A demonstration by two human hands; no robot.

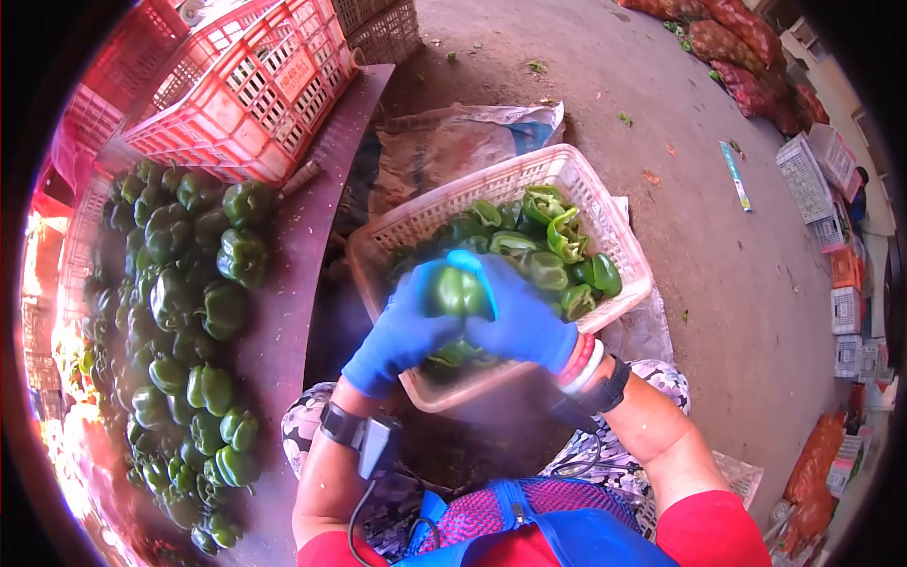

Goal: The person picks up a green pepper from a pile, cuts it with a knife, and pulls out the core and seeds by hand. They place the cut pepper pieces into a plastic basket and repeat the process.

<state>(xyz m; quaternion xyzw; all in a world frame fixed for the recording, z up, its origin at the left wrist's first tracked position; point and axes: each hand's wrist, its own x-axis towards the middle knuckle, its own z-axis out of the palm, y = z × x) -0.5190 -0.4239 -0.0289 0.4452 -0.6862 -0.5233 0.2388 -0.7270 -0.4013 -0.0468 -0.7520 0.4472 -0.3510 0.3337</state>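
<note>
The left hand (406, 317) and right hand (529, 317), both in blue gloves, hold a green pepper (460, 293) between them, their fingers curled round its sides; motion blur hides the exact fingertip contact. The pepper is above the pale pink basket (605, 203), toward its left edge. Inside, cut pepper pieces (567, 236) reach up to the far right corner. To the left, whole peppers (170, 302) lie piled along the surface (293, 274), leaving a bare strip beside its right edge. A flattened sack (439, 156) shows past the basket's far edge. A pink crate (269, 104) stands near the surface's far end. Farther off, filled mesh sacks (737, 47) lie on the floor (718, 274).
</note>
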